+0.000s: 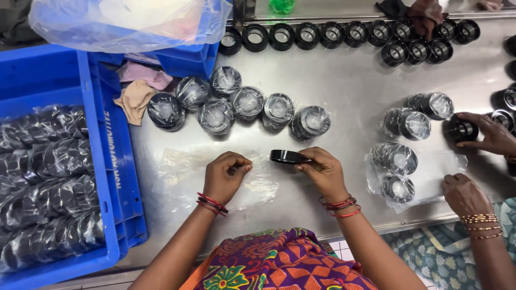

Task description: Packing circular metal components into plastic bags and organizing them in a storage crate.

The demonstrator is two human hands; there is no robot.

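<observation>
Head-worn, looking steeply down and forward from close above the shiny steel worktable (355, 96), blue plastic crate (91, 107) at left edge; single view only.

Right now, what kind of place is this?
Probably a factory packing bench: a steel table lined with black rings, plastic-wrapped stacks, and a blue crate full of them. The right hand holds one ring.

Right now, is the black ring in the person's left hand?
No, the right hand holds the black ring; the left hand pinches clear plastic.
</observation>
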